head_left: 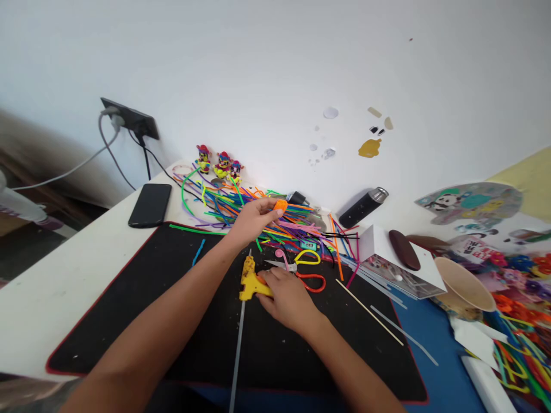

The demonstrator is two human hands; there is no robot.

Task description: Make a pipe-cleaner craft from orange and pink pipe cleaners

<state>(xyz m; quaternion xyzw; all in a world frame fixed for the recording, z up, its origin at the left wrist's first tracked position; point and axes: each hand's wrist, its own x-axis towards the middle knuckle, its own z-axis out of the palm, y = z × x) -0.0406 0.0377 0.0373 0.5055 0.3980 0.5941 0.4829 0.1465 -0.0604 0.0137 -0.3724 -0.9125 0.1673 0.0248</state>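
Observation:
My left hand (253, 221) reaches over the pile of coloured pipe cleaners (215, 201), pinching a small orange fuzzy piece (281, 205) between thumb and fingertips. My right hand (286, 298) is closed round the handle of a yellow glue gun (248, 281) on the black mat. The gun's nozzle points towards the wall, and a long clear glue stick (238, 350) sticks out of its back. Just beyond the right hand lie scissors (310, 281) with one yellow and one red handle loop, their blades part-way open. A pink curled piece (279, 253) rests by the blades.
A black phone (150, 205) lies left of the mat (129, 304). Several small figures (222, 163) stand by the wall. To the right are a dark flask (364, 206), a wooden stick (370, 312), a white box (400, 258) and a beige bowl (465, 284).

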